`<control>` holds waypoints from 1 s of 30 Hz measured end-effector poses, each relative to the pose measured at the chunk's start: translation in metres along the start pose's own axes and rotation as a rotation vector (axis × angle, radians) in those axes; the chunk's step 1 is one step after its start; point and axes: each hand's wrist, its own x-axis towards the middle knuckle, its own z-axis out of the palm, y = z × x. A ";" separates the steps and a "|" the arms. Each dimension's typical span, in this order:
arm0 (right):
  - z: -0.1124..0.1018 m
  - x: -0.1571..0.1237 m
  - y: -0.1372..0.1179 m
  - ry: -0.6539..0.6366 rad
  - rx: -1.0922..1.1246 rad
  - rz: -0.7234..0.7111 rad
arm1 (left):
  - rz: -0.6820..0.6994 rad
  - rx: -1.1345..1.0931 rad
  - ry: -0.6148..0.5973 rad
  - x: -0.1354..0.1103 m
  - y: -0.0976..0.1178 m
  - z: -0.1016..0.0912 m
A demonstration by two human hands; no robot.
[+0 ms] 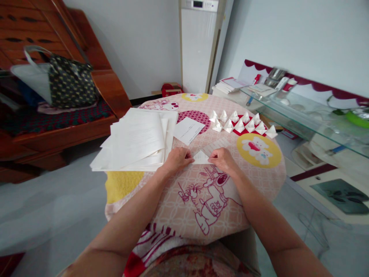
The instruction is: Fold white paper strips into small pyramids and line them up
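Both my hands pinch the lower corners of a partly folded sheet of white paper (201, 157), which shows a triangular fold lying near the table's middle. My left hand (179, 157) grips its left corner, and my right hand (222, 158) grips its right corner. Just beyond them lies a loose printed sheet (188, 130). To the left is a stack of white paper (138, 136), its top sheets skewed. Several small folded paper boats (240, 125) stand in two rows at the back right.
A patterned cloth (184, 215) covers the round table. On the right stands a glass-topped cabinet (311, 123) with books (230, 84) and containers. A wooden bench (106, 92) with a dotted bag (70, 80) is on the left. A white upright appliance (198, 46) stands behind.
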 end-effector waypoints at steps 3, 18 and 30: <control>0.001 0.000 -0.001 0.001 -0.021 0.012 | 0.003 0.002 0.000 0.000 0.000 0.000; 0.000 -0.001 -0.009 0.032 -0.061 0.065 | 0.159 0.012 0.103 -0.003 -0.003 0.009; -0.006 0.000 0.003 0.132 0.052 0.125 | 0.622 -0.024 -0.014 -0.001 -0.011 0.026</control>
